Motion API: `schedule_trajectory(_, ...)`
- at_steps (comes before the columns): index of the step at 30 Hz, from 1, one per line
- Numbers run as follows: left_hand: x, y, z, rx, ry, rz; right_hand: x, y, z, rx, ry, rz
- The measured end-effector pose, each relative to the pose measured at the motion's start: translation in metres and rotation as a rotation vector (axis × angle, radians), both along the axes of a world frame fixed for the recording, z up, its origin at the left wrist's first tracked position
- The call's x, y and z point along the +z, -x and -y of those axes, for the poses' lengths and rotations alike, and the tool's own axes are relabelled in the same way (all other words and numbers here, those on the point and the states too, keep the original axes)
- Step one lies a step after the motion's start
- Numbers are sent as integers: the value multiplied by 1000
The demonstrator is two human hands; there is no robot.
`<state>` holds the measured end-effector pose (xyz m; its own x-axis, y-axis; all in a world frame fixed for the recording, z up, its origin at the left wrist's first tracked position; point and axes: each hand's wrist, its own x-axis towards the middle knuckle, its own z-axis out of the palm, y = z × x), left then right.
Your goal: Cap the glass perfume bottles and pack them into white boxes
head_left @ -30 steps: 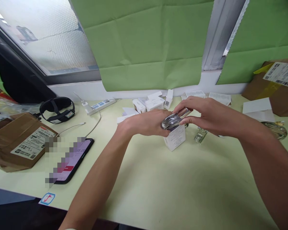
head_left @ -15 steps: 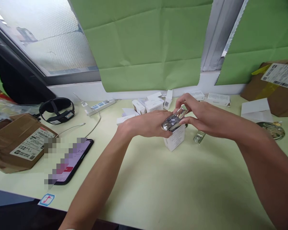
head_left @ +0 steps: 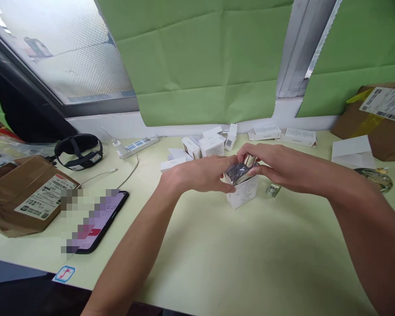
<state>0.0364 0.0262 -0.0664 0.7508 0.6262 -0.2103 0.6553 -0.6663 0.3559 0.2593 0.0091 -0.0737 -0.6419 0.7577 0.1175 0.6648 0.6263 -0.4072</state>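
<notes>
A small white box [head_left: 244, 193] stands upright on the pale green table [head_left: 237, 263], a little past its middle. Its top is open and the flap shows a shiny silver lining [head_left: 237, 171]. My left hand [head_left: 202, 173] grips the box's top from the left. My right hand [head_left: 276, 164] pinches the silver flap from the right, fingers curled over the opening. What is inside the box is hidden by my fingers. A small clear glass bottle [head_left: 272, 190] lies on the table just right of the box, under my right wrist.
Several small white boxes [head_left: 208, 145] are piled behind my hands by the wall. A phone [head_left: 100, 219], a cardboard parcel [head_left: 26, 195], a black headband [head_left: 77, 151] and a power strip [head_left: 138, 145] lie left. Another parcel [head_left: 378, 118] and a shiny disc [head_left: 378, 177] sit right.
The silver flap has been pushed down from a raised, tilted position toward the box's opening. Both hands dropped slightly and closed in over the box top.
</notes>
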Motion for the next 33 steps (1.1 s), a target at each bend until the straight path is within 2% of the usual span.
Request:
schedule_trajectory(3, 0, 0, 0, 18, 13, 4, -1, -1, -2, -1, -8, 18)
schedule_trajectory(8, -2, -1, -1, 26, 12, 11, -3, -2, -3, -83, -60, 68)
schedule_trajectory(13, -3, -2, -1, 37, 15, 5, -4, 1, -2, -33, 11, 1)
schedule_trajectory(18, -1, -2, -1, 41, 47, 12, -7, 1, -3, -55, 37, 1)
schedule_trajectory(25, -1, -4, 0, 49, 48, 4, -7, 0, -6, -74, -31, 79)
schedule_trajectory(33, -3, -4, -1, 43, 56, -3, -2, 6, -3, -96, -42, 20)
